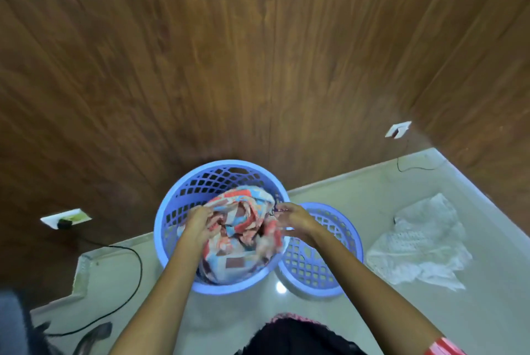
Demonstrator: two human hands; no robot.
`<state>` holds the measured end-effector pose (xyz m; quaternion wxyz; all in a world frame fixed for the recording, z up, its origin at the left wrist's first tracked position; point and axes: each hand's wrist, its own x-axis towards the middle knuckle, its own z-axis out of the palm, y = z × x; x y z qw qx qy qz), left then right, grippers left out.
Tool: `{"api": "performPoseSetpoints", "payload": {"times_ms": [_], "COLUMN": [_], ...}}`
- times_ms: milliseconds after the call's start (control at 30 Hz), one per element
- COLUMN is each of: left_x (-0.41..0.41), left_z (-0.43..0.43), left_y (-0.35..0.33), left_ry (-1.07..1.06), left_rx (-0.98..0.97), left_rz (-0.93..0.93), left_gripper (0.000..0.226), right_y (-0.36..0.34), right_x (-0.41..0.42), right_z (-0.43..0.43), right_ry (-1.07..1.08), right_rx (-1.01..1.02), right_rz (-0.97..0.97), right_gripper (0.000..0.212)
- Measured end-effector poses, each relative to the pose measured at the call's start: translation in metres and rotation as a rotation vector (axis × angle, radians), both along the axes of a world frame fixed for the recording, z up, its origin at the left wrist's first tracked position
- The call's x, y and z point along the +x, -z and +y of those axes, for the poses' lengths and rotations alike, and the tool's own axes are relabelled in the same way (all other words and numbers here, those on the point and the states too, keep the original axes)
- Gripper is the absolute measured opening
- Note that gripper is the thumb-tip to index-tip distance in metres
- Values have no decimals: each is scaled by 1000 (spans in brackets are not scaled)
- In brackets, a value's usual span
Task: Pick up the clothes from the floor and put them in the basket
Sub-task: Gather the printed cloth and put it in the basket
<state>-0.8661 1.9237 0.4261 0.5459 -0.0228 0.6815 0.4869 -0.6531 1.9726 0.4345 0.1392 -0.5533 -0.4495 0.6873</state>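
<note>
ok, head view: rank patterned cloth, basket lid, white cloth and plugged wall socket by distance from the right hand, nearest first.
1. patterned cloth: in the basket, at the fingertips of the right hand.
2. basket lid: on the floor, just under that wrist.
3. white cloth: on the floor, further right.
4. plugged wall socket: far left.

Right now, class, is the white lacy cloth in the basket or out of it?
Out. The white lacy cloth lies crumpled on the pale floor, right of the round blue plastic basket, not touching it.
</note>
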Motion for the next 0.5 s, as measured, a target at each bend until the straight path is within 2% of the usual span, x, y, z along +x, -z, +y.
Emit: {"api": "performPoseSetpoints", "payload": {"times_ms": [100, 267, 500], "left_x": [17, 85, 227], "left_z": [2, 16, 31], "left_y": [17, 16, -4], "left_ry": [51, 206, 560], "left_rx": [-2, 69, 242], "left_rz": [-51, -80, 0], "left_gripper": [26, 19, 21], "right_y": [4, 7, 0], "right_x": [18, 72, 181], "right_z": [-9, -23, -48], "right_ry": [121, 239, 358], "right_rx": [-35, -13, 42], "right_rz": [-12, 26, 86], "right_gripper": [18, 15, 24]}}
